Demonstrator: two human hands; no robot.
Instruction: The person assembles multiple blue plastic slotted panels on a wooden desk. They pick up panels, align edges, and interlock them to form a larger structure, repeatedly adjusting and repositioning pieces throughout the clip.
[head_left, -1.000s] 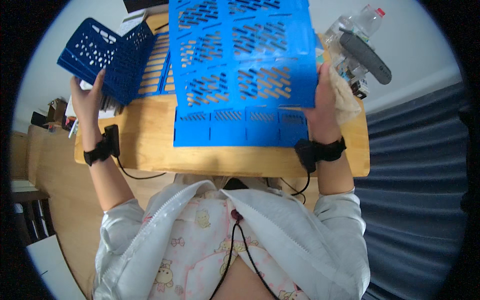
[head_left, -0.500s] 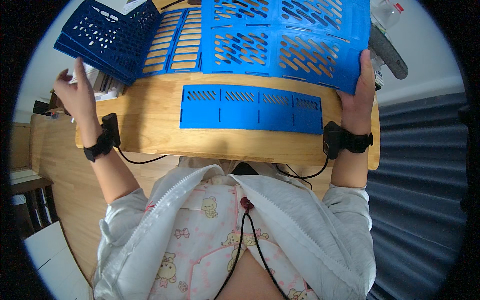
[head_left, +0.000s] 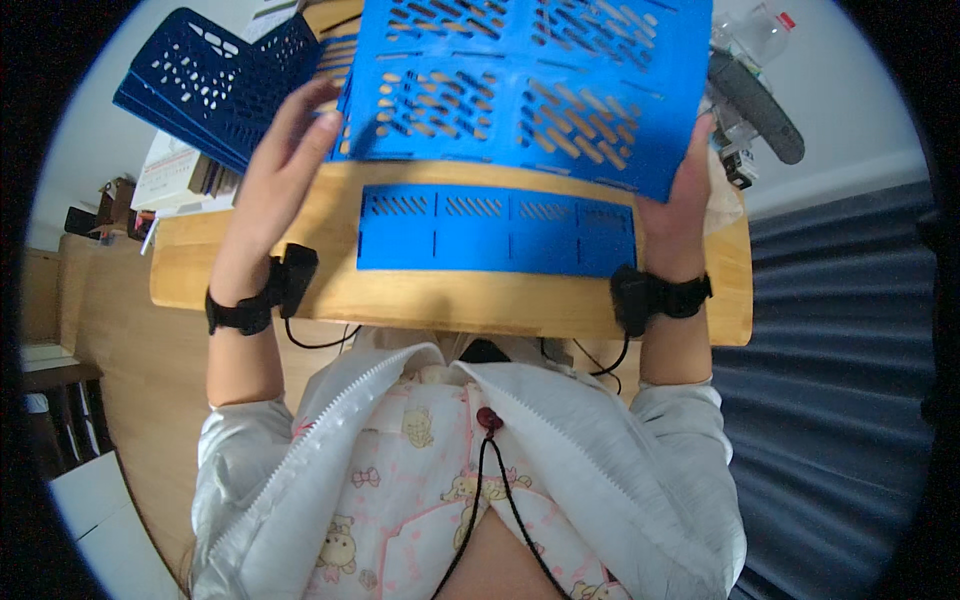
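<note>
Head view: looking straight down on a wooden table (head_left: pixel 450 300), its near edge bowed by the lens.
Table: pale wood, near edge and near right corner bare; a dark blue curtain hangs just off its right edge.
Big panel (head_left: pixel 520 90): bright blue slotted plastic sheet, held up over the far half of the table, tilted, its lower edge above the flat strip.
Dark stack (head_left: pixel 215 85): navy slotted panels lying at the far left corner, overhanging it, on top of some books.
Flat strip (head_left: pixel 495 230): narrower blue slotted piece, lying flat at mid-table, square to the near edge, nobody touching it.
Left hand (head_left: pixel 275 170): fingers spread and reaching for the big panel's left edge; I can't tell if it grips yet.
Right hand (head_left: pixel 675 205): clamped on the big panel's lower right corner, thumb on top.
Progress: judging by the layout, one strip is laid down, one sheet is in hand, a whole stack is untouched, so early going.
Room: open wood along the near edge; far side crowded by the stack, a bottle (head_left: pixel 755 35) and a grey tool (head_left: pixel 760 110) at the right.
</note>
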